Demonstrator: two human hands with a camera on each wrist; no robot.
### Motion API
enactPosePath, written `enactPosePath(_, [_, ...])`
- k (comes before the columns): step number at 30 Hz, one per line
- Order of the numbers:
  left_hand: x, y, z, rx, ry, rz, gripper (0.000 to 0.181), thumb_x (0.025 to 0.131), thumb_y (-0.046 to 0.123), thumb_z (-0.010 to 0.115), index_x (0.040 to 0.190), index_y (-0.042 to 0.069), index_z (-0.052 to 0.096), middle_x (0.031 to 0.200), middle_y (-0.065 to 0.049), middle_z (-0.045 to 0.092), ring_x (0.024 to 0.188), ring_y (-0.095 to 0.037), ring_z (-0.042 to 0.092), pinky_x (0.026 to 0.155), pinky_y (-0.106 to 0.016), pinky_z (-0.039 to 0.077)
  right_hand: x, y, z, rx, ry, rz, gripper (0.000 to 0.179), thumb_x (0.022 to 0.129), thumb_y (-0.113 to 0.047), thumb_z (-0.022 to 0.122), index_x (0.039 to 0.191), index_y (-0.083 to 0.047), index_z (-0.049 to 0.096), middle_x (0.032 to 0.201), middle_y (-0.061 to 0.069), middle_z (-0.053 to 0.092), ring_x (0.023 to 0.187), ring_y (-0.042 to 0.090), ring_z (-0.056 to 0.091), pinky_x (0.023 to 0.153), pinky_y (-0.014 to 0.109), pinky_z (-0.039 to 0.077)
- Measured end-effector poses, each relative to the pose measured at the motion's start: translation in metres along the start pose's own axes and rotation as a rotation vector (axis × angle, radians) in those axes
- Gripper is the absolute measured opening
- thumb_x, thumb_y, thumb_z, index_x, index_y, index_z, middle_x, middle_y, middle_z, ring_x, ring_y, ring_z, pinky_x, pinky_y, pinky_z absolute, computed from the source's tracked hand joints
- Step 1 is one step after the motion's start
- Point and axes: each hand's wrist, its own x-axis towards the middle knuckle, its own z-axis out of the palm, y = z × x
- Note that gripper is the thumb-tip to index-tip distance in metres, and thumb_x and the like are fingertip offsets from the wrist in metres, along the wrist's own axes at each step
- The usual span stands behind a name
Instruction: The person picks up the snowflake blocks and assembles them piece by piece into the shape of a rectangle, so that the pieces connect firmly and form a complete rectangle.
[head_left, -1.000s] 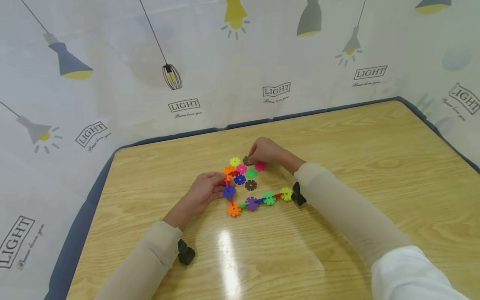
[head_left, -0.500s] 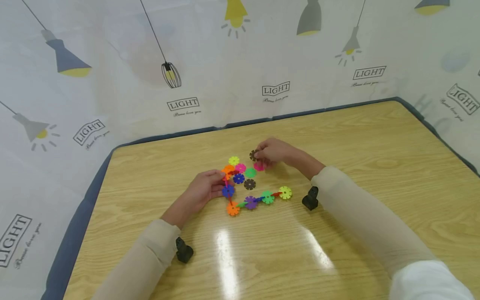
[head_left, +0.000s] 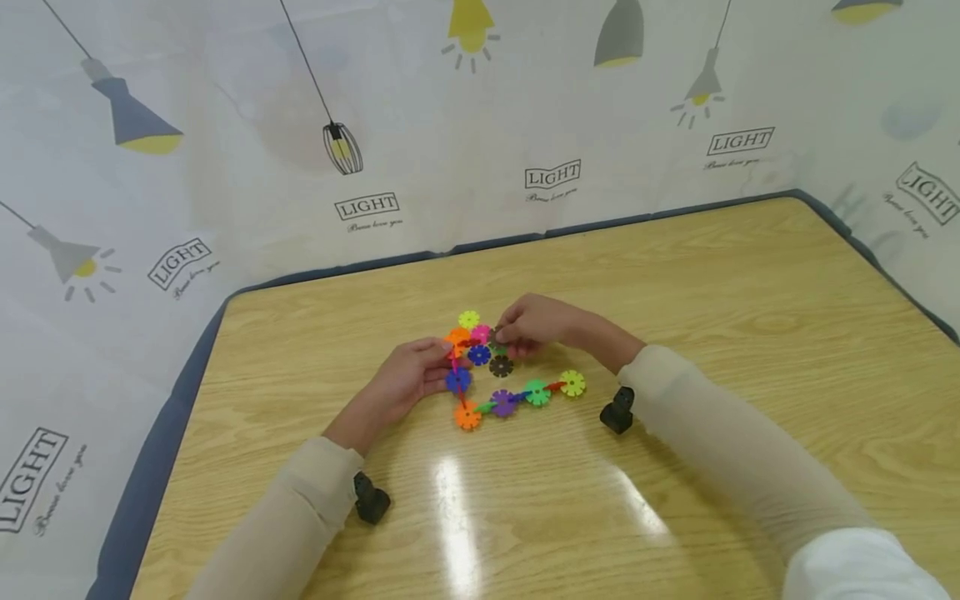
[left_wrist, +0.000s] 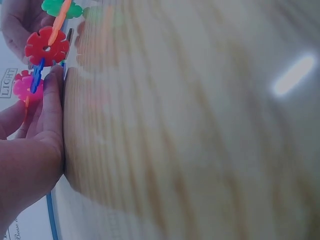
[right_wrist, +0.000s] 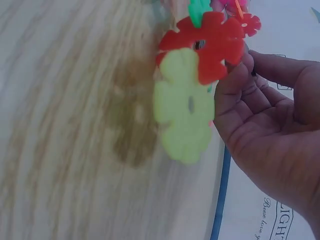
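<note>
In the head view a chain of notched plastic discs bends in an L on the table. Its orange end disc (head_left: 456,340) sits between the thumb and fingers of my left hand (head_left: 408,379). From the orange corner disc (head_left: 468,415) one arm runs right through a purple disc (head_left: 503,403) to a yellow disc (head_left: 572,383). My right hand (head_left: 547,321) pinches a dark brown disc (head_left: 497,338) close to the chain's held end. The right wrist view has the chain's yellow disc (right_wrist: 185,120) and red disc (right_wrist: 222,47) in front of that hand.
Beside the hands lie a yellow disc (head_left: 468,320), a pink disc (head_left: 482,334), a blue disc (head_left: 479,355) and another brown disc (head_left: 501,366). A green disc is mostly covered by my right hand. The wood table (head_left: 712,317) meets a lamp-printed cloth (head_left: 450,133) behind.
My right hand lifted the brown disc off to the right, then brought it back left and nearer, over the green disc. My left hand stays on the chain.
</note>
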Motion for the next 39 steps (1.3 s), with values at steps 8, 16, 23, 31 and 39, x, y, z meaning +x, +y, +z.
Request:
enactPosePath(8, [-0.001, 0.001, 0.003, -0.016, 0.012, 0.004, 0.018, 0.103, 0.02, 0.049, 0.103, 0.006, 0.059, 0.099, -0.009, 0.073, 0.084, -0.017, 0.07, 0.075, -0.029, 0.058, 0.006, 0.0, 0.005, 0.085, -0.008, -0.005, 0.02, 0.098, -0.015, 0.056, 0.103, -0.001, 0.069, 0.074, 0.006, 0.066, 0.064, 0.014, 0.057, 0.063, 0.025, 0.051])
enactPosePath(16, [0.0, 0.002, 0.004, -0.013, 0.028, 0.004, 0.017, 0.103, 0.02, 0.049, 0.102, 0.006, 0.059, 0.096, -0.006, 0.073, 0.084, -0.015, 0.071, 0.075, -0.029, 0.058, 0.009, -0.001, 0.009, 0.171, 0.019, 0.014, 0.021, 0.097, -0.016, 0.058, 0.105, 0.001, 0.068, 0.077, 0.007, 0.068, 0.066, 0.014, 0.06, 0.064, 0.024, 0.053])
enactPosePath(23, [-0.002, 0.001, 0.003, -0.036, 0.04, 0.0, 0.02, 0.104, 0.018, 0.047, 0.109, 0.003, 0.059, 0.103, -0.008, 0.073, 0.09, -0.016, 0.071, 0.079, -0.031, 0.058, 0.013, -0.006, 0.018, 0.26, 0.06, 0.041, 0.021, 0.098, -0.012, 0.056, 0.107, 0.004, 0.066, 0.076, 0.007, 0.068, 0.063, 0.013, 0.061, 0.06, 0.023, 0.054])
enactPosePath(31, [-0.002, 0.001, 0.003, -0.048, 0.045, -0.024, 0.019, 0.104, 0.013, 0.046, 0.112, 0.0, 0.057, 0.107, -0.012, 0.072, 0.091, -0.017, 0.071, 0.081, -0.032, 0.057, 0.01, -0.012, 0.023, 0.271, 0.062, 0.058, 0.02, 0.099, -0.011, 0.055, 0.103, 0.005, 0.066, 0.073, 0.007, 0.066, 0.062, 0.014, 0.061, 0.06, 0.024, 0.055])
enactPosePath(39, [0.0, 0.001, 0.001, -0.043, 0.027, -0.018, 0.019, 0.103, 0.014, 0.046, 0.111, 0.0, 0.058, 0.107, -0.013, 0.072, 0.091, -0.018, 0.07, 0.082, -0.033, 0.057, 0.009, -0.01, 0.008, 0.179, -0.028, 0.059, 0.024, 0.099, -0.017, 0.056, 0.111, 0.002, 0.066, 0.086, 0.011, 0.071, 0.071, 0.017, 0.066, 0.071, 0.03, 0.058])
